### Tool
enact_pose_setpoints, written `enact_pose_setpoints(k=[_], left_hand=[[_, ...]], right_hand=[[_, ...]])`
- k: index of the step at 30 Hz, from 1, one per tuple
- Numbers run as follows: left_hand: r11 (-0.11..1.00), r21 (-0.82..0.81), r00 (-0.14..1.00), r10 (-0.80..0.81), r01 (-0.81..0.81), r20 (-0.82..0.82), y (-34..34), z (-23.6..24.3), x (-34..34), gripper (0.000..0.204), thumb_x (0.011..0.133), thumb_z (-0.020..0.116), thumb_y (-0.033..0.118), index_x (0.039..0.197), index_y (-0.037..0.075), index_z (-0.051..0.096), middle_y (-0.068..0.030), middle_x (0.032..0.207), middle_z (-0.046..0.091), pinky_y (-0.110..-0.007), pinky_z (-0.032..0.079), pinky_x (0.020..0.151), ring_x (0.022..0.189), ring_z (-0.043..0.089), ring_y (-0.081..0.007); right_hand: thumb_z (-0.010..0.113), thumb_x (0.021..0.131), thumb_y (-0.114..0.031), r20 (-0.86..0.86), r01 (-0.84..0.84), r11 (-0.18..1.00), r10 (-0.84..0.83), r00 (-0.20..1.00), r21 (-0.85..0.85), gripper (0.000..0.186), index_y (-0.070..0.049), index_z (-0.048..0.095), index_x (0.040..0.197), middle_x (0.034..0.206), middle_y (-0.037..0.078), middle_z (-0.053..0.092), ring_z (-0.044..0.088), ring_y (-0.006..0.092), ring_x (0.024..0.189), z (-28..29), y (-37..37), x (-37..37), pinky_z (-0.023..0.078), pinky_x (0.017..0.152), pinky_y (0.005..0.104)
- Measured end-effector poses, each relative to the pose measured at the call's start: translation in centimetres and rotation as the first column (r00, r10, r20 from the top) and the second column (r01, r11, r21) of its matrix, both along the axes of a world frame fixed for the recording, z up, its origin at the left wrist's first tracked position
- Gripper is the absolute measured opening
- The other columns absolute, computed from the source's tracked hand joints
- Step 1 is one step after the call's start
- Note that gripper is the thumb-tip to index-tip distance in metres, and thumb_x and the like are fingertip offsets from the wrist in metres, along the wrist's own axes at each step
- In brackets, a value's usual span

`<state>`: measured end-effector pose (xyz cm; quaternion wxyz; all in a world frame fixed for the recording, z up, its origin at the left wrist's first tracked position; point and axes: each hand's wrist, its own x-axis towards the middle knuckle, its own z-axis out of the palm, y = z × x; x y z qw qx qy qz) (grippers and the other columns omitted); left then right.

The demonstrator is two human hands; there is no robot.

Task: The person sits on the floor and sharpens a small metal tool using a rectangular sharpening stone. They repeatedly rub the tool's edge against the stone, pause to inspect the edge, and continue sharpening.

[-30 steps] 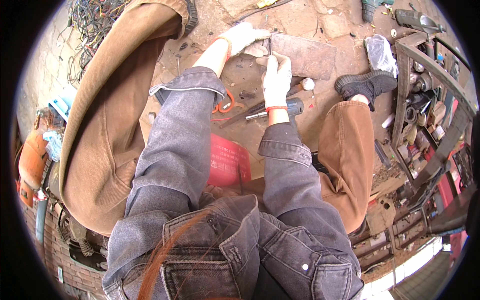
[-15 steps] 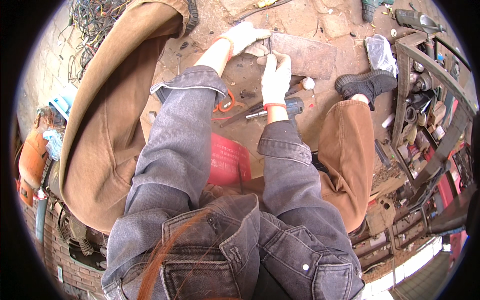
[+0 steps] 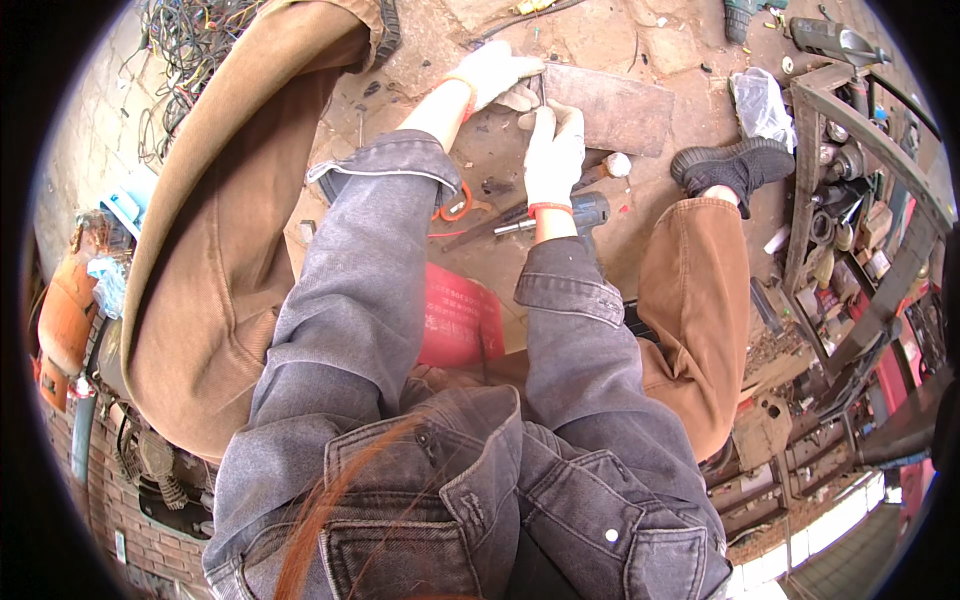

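On the dusty, unevenly paved ground (image 3: 672, 52), a flat, rectangular board (image 3: 610, 112) (brown, scuffed, of unclear material) lies beyond a blue-grey power drill (image 3: 591, 210). The white-gloved right hand (image 3: 555, 158) pinches a slender dark rod (image 3: 543, 92) at the board's left end; the left hand (image 3: 499, 80), similarly gloved, has bent fingers there, their grip indeterminable.

A grey denim jacket (image 3: 480, 485) goes with brown trousers (image 3: 692, 310) and white, orange-cuffed gloves (image 3: 552, 172).
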<state>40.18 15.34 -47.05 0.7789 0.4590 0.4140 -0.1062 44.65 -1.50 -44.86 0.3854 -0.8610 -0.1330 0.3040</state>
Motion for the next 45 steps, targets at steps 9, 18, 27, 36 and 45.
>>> enact_pose_setpoints(k=[9, 18, 27, 36, 45], left_hand=[[0.997, -0.047, 0.998, 0.064, -0.064, 0.001, -0.3, -0.4, 0.0, 0.048, 0.095, 0.071, 0.023, 0.114, -0.016, 0.049, -0.0284, 0.099, 0.068, -0.029, 0.066, 0.063, 0.078, 0.076, -0.0282], [0.995, -0.016, 0.994, 0.096, -0.097, -0.047, -0.5, 0.2, 0.3, 0.041, 0.097, 0.067, 0.024, 0.107, -0.015, 0.060, -0.0271, 0.091, 0.072, -0.028, 0.063, 0.061, 0.072, 0.076, -0.0263], [0.997, -0.011, 0.996, 0.080, -0.081, -0.042, -0.5, 0.3, 0.3, 0.043, 0.096, 0.070, 0.025, 0.106, -0.015, 0.054, -0.0306, 0.092, 0.071, -0.030, 0.064, 0.062, 0.074, 0.076, -0.0278], [0.996, 0.018, 0.995, 0.085, -0.084, -0.054, -0.7, -0.5, 0.4, 0.044, 0.097, 0.069, 0.023, 0.109, -0.016, 0.053, -0.0306, 0.094, 0.070, -0.030, 0.065, 0.062, 0.075, 0.076, -0.0290], [0.997, 0.027, 0.994, 0.073, -0.071, -0.081, -0.6, 0.6, 0.5, 0.049, 0.097, 0.069, 0.024, 0.114, -0.017, 0.049, -0.0313, 0.095, 0.070, -0.029, 0.063, 0.060, 0.074, 0.076, -0.0282]], right_hand=[[0.055, 0.102, -0.017, 0.039, -0.010, 1.000, 0.010, 0.999, -0.011, 0.026, 0.003, 0.059, 0.118, 0.087, 0.010, 0.074, 0.067, 0.0165, 0.085, -0.3, -0.4, -0.1, 0.051, 0.084, 0.0308], [0.056, 0.100, -0.023, 0.034, -0.026, 0.998, 0.028, 0.999, -0.053, 0.029, -0.001, 0.061, 0.119, 0.103, 0.017, 0.072, 0.067, 0.0301, 0.097, 0.7, -0.2, 0.3, 0.050, 0.089, 0.0386], [0.055, 0.101, -0.020, 0.035, -0.027, 0.999, 0.028, 0.999, -0.029, 0.028, 0.001, 0.060, 0.120, 0.096, 0.013, 0.073, 0.067, 0.0237, 0.091, 1.0, 0.1, 0.3, 0.050, 0.087, 0.0346], [0.056, 0.102, -0.016, -0.010, 0.007, 1.000, -0.007, 1.000, -0.012, 0.025, 0.001, 0.060, 0.119, 0.091, 0.011, 0.073, 0.067, 0.0172, 0.087, 1.6, 0.3, 0.1, 0.052, 0.084, 0.0312], [0.054, 0.101, -0.026, 0.109, -0.068, 0.991, 0.080, 0.991, -0.115, 0.029, -0.007, 0.061, 0.121, 0.111, 0.021, 0.071, 0.068, 0.0403, 0.102, 2.2, 0.2, 0.2, 0.051, 0.089, 0.0452]])
